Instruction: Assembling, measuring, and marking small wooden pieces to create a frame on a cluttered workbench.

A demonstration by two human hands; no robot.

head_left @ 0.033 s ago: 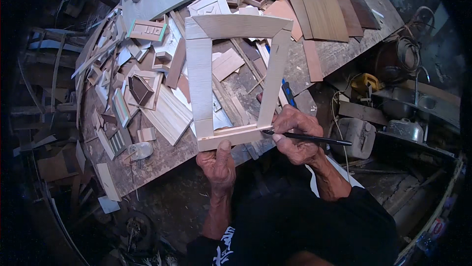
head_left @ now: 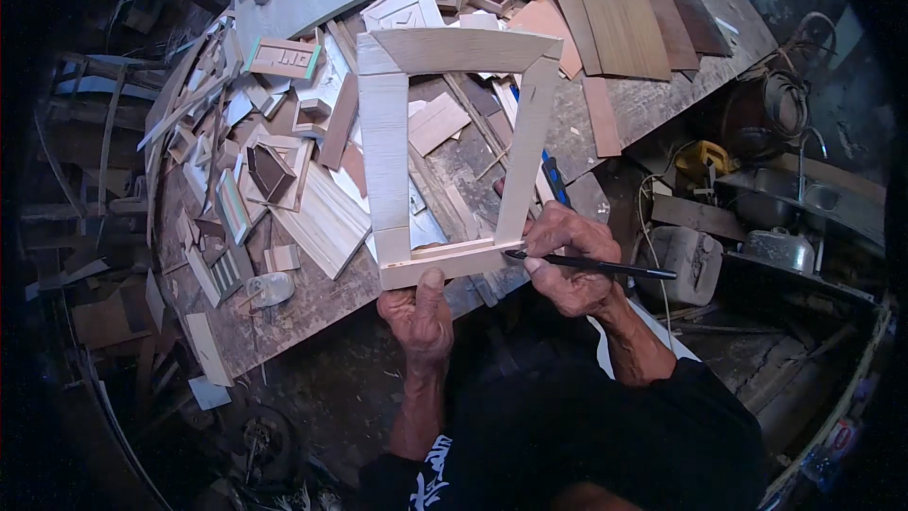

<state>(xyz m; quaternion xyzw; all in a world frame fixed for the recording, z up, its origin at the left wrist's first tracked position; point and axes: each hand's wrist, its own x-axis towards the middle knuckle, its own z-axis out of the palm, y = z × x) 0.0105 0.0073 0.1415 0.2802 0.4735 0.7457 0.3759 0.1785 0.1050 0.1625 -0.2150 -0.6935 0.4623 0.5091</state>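
A pale wooden frame (head_left: 386, 161) is held up in front of me, its open middle showing the workbench behind. My left hand (head_left: 423, 324) grips its near rail from below, thumb on the front edge and fingers hidden underneath. In my right hand (head_left: 575, 260) a black pen (head_left: 636, 271) is pinched between thumb and fingers, lying almost level. Its left end meets the frame's near right corner, and the other end sticks out to the right. Whether the pen tip touches the wood I cannot tell.
Wood offcuts, small boxes and mouldings crowd the workbench (head_left: 293, 327). Brown panels (head_left: 624, 24) lie at the far right, and a blue-handled tool (head_left: 555, 180) rests behind the frame. A clear jar (head_left: 271, 290) stands near the left front edge. A plastic jug (head_left: 683, 265) and a metal sink (head_left: 821, 197) are off to the right.
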